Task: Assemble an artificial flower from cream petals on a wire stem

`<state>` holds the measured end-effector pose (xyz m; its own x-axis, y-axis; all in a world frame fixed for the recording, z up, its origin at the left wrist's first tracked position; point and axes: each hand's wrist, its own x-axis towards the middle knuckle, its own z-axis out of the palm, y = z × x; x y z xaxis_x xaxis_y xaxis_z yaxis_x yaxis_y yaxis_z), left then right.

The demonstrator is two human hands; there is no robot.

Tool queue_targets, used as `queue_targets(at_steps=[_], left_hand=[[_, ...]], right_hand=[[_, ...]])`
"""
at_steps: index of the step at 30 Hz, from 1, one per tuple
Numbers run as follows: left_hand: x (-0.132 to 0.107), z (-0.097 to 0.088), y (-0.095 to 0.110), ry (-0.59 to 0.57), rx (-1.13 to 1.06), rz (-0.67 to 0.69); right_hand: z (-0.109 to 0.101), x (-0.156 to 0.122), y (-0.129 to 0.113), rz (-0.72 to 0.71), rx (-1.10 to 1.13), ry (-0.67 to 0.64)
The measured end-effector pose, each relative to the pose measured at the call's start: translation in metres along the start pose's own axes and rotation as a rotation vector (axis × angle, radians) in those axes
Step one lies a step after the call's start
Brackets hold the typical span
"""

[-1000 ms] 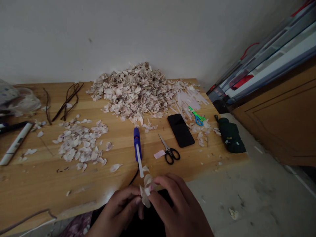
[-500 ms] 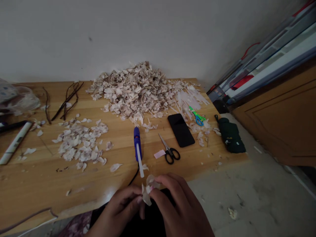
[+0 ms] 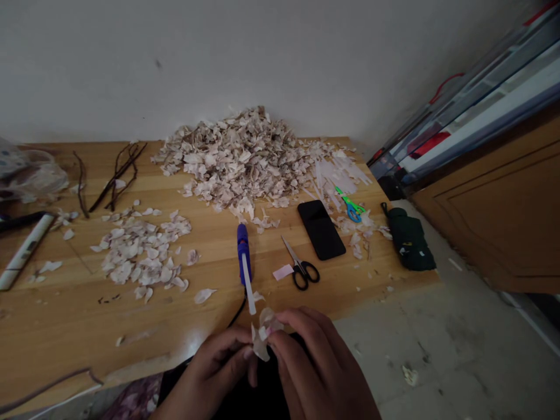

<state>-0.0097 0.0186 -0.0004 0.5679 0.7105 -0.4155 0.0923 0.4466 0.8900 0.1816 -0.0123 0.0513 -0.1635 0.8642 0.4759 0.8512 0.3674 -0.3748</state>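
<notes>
Between my two hands, at the table's front edge, is a small flower of pale dried petals (image 3: 261, 345) with a pinkish middle. My left hand (image 3: 219, 364) pinches it from the left, thumb against forefinger. My right hand (image 3: 312, 356) grips a petal on the other side with thumb and fingertips. Just beyond them lies a blue glue gun (image 3: 243, 251) with a white glue stick (image 3: 249, 289) sticking out towards me. Black-handled scissors (image 3: 301, 271) and a pink paper slip (image 3: 283, 272) rest to its right. One loose petal (image 3: 204, 296) lies left of the gun.
A big heap of dried petals (image 3: 245, 157) stands against the wall, and a smaller spread (image 3: 144, 251) lies left. On the right are a black phone (image 3: 321, 229), green-and-blue scissors (image 3: 351, 207), glue sticks (image 3: 336, 172) and a dark folded umbrella (image 3: 410, 239). Dark twigs (image 3: 119, 178) lie back left.
Both hands stay nearly in place around the flower; the right fingers shift very slightly on it. The view has moved a little. Things on the table are unchanged.
</notes>
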Motion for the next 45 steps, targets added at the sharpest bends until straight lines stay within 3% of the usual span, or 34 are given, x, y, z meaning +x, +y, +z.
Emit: queue_targets(at_steps=[17,28,45], left_hand=[[-0.002,-0.002,-0.003,0.006,-0.018,-0.050],[-0.001,-0.001,0.002,0.011,-0.011,-0.021],[0.001,-0.004,-0.005,0.008,-0.023,-0.054]], right_hand=[[0.001,-0.002,0.003,-0.019,-0.008,-0.053],[-0.002,0.000,0.003,0.021,0.068,-0.094],[-0.010,0.003,0.009,0.068,0.236,-0.136]])
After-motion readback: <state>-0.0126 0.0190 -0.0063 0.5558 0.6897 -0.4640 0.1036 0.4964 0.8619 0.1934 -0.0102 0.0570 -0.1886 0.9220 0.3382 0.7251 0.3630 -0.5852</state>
